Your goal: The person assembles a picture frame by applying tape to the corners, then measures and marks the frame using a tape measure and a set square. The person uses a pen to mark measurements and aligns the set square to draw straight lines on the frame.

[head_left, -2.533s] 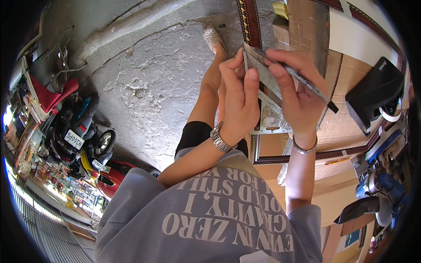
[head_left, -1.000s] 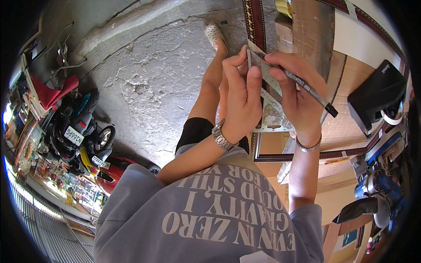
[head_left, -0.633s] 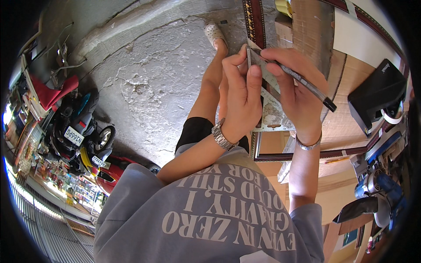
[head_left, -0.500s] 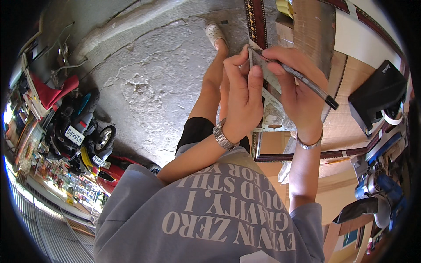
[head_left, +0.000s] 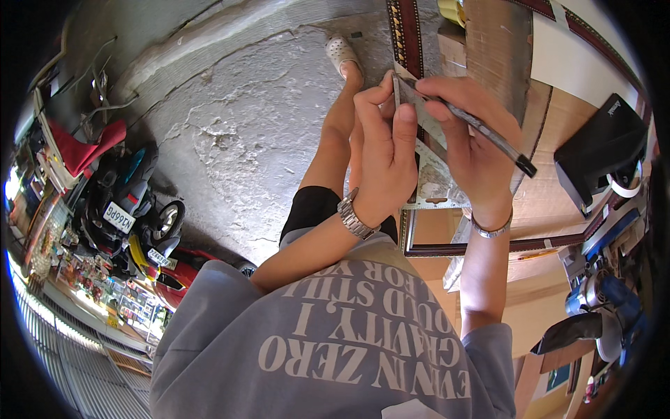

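Note:
My left hand, with a metal watch on its wrist, is closed with thumb and fingers about the upper edge of a grey, triangular set square. The square lies against a dark red picture-frame moulding with beaded gold edging, which runs away from me and passes partly out of sight under my hands. In my right hand is a slim pen with a black end, gripped between thumb and fingers. Its tip points at the square's far corner, close to my left fingertips; whether it touches is hard to see.
Framed pieces and cardboard lie to the right, with a black box on top. Blue power tools sit at the far right. Motorcycles stand left on the rough concrete floor. A yellow container is at the back.
Both hands have shifted very slightly to the left with the square. The pen has tilted a little; both grips stay the same.

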{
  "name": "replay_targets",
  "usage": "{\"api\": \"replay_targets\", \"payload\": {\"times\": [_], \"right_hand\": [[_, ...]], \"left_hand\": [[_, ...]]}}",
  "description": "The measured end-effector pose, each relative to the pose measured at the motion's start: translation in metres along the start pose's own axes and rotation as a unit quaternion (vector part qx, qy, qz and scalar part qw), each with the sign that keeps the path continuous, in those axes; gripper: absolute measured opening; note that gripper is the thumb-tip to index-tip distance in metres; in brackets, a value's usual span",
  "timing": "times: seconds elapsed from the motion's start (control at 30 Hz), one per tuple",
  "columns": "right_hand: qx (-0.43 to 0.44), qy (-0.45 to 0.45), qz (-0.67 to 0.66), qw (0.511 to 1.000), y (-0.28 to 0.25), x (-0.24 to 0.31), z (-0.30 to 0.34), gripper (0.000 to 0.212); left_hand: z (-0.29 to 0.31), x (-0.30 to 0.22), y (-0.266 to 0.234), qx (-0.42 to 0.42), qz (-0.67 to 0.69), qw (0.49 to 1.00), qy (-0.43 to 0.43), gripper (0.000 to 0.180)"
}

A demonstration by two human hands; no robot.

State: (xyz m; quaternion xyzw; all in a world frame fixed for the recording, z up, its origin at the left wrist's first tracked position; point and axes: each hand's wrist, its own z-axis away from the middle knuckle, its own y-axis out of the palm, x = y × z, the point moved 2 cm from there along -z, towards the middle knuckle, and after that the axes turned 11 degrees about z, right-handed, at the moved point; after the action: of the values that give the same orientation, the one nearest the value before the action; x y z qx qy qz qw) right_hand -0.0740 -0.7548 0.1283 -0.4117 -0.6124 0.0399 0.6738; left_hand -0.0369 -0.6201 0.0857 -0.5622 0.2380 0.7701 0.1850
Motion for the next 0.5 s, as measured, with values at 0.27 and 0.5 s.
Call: {"api": "replay_targets", "payload": {"times": [0.27, 0.5], "right_hand": [[0.0, 0.01, -0.009, 1.0, 0.0007, 0.0015, 0.0007, 0.018], [0.001, 0.01, -0.006, 1.0, -0.0011, 0.0016, 0.0015, 0.02]], "left_hand": [[0.0002, -0.0005, 0.0016, -0.006, 0.025, 1.0, 0.0, 0.033], [0.0004, -0.001, 0.0016, -0.004, 0.075, 0.997, -0.024, 0.032]]}}
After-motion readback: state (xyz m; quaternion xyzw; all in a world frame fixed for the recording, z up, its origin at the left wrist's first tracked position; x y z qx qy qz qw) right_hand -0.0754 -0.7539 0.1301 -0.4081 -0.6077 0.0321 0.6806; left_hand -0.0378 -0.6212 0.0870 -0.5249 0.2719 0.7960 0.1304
